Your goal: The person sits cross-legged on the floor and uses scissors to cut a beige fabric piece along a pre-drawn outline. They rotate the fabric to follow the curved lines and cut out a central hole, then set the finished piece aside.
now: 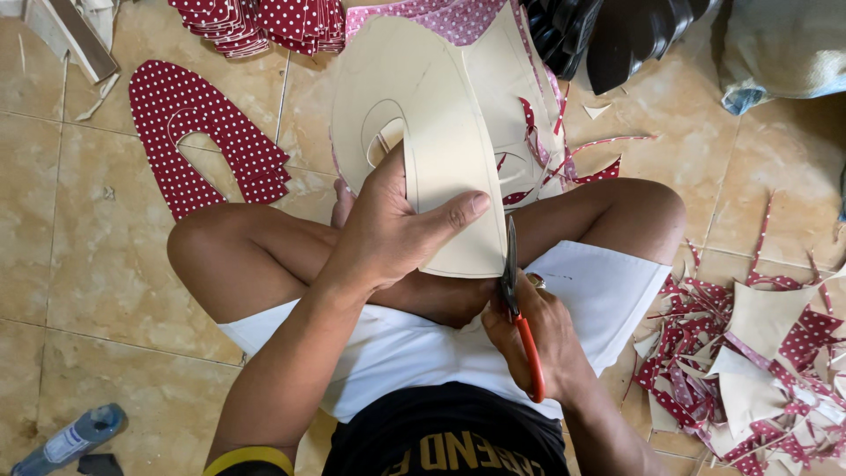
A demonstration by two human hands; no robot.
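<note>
I sit cross-legged on a tiled floor. My left hand (pixel 388 225) grips a large cream sheet (pixel 449 150) with a red polka-dot face, its thumb pressed along the folded front panel. My right hand (pixel 538 339) holds scissors with orange-red handles (pixel 520 313); the dark blades point up and touch the sheet's right edge. Curved cut lines and a cut-out hole show in the sheet. Red dotted strips hang from the sheet's right side.
A cut red polka-dot horseshoe-shaped piece (pixel 198 141) lies on the floor at left. A stack of the same pieces (pixel 264 22) lies at the top. Offcuts (pixel 758 361) are heaped at right. Black soles (pixel 617 31) lie top right, a plastic bottle (pixel 70 438) bottom left.
</note>
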